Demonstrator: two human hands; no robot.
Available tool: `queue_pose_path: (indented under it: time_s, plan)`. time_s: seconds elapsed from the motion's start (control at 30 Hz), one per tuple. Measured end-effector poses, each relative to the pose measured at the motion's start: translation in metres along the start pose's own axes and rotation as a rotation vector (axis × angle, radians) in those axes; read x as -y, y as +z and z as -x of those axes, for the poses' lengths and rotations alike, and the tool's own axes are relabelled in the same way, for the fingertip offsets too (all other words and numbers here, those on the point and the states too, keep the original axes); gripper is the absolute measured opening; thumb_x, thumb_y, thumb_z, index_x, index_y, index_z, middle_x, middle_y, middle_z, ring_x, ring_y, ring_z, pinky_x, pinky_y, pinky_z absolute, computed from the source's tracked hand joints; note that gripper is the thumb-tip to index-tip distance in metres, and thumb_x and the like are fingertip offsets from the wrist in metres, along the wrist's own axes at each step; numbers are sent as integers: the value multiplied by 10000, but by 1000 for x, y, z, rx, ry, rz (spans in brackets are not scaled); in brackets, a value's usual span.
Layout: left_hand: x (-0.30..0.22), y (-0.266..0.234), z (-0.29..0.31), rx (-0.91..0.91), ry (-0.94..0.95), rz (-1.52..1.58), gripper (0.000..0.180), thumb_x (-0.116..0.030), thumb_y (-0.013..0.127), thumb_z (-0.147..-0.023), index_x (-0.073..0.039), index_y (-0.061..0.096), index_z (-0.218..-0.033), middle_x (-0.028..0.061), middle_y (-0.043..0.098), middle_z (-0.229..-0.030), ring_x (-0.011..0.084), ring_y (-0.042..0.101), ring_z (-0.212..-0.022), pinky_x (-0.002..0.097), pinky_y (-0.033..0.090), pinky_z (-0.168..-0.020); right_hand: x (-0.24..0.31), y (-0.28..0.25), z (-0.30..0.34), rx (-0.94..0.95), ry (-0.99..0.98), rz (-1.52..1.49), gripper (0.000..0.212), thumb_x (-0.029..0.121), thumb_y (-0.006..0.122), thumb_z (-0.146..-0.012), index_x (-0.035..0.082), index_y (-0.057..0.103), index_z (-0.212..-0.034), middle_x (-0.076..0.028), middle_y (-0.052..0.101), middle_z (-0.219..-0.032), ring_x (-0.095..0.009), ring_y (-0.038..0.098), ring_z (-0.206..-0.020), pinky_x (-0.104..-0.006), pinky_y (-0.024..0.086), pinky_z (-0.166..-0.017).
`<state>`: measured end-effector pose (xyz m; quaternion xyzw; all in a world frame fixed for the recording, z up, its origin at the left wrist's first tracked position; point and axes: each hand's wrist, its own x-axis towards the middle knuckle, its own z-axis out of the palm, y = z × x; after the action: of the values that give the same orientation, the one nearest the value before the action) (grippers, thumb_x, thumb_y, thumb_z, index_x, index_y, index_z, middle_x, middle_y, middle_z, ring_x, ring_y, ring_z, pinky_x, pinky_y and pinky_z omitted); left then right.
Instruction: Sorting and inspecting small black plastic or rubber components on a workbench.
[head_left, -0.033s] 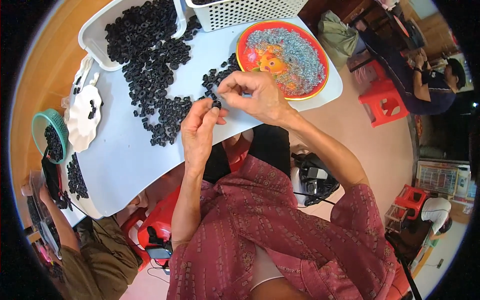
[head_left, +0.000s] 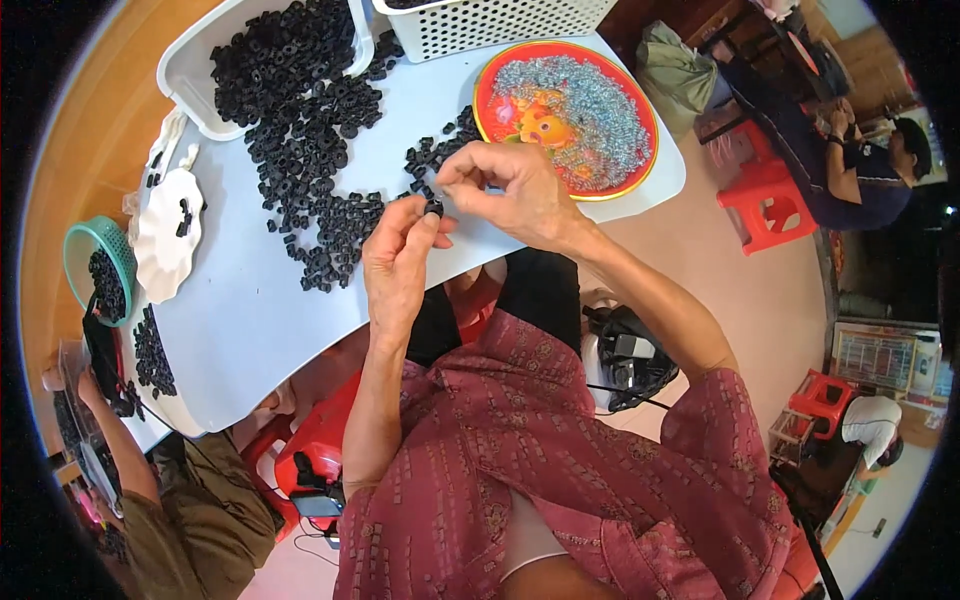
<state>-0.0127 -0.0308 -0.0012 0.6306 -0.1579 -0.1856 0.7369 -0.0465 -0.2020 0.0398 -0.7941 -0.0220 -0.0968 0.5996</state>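
Just over the table's near edge, my left hand [head_left: 399, 255] pinches a small black plastic part [head_left: 433, 207] between thumb and fingertips. Close above it is my right hand [head_left: 515, 195], its thumb and index finger pressed together. Whatever they grip is too small to name. A big heap of similar black parts [head_left: 310, 150] spreads over the table to the left of my hands, and a smaller pile [head_left: 430, 160] lies just beyond them. On the far right, a red round tray [head_left: 487, 120] with a yellow rim carries many small shiny silvery pieces [head_left: 590, 115].
A tipped white bin [head_left: 190, 105] and a perforated white basket [head_left: 500, 28] stand at the back of the table [head_left: 230, 340]. To the left are a scalloped white plate [head_left: 165, 250] and a green basket [head_left: 75, 265]. A co-worker's arm [head_left: 125, 440] reaches in at lower left.
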Motion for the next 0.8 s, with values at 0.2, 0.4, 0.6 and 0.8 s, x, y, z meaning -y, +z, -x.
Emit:
queue_pose_path:
  time_s: [0.2,0.4,0.6,0.8]
  plan:
    - [2,1,-1,7,21,5,241,-103,553,-920,37,561,-1116,84,663,-858,109,595,-727,243,476,-709,-1,4,0,-3,-52,32,102,34,639,-803,-1,662,-895,-5,614,-743,-47,540,-674,-220,456,-605]
    - [3,0,-2,16,24,-20,235,-93,553,-919,30,584,-1117,35,638,-857,90,590,-760,241,475,-718,-10,13,6,-6,-52,13,115,38,634,-827,-1,689,-919,-24,628,-750,-71,557,-666,-225,454,-590]
    - [-3,-2,4,16,-10,75,272,-80,560,-912,24,589,-1161,46,651,-877,89,596,-766,234,470,-763,-7,17,0,0,-70,0,116,62,635,-846,6,694,-928,-34,647,-765,-80,569,-656,-228,453,-574]
    - [-2,-3,6,-29,28,11,269,-92,557,-915,37,590,-1148,88,672,-895,114,600,-765,255,490,-737,-11,-6,-64,35,-373,581,157,87,637,-785,39,685,-927,-101,662,-845,-285,630,-734,-359,503,-662]
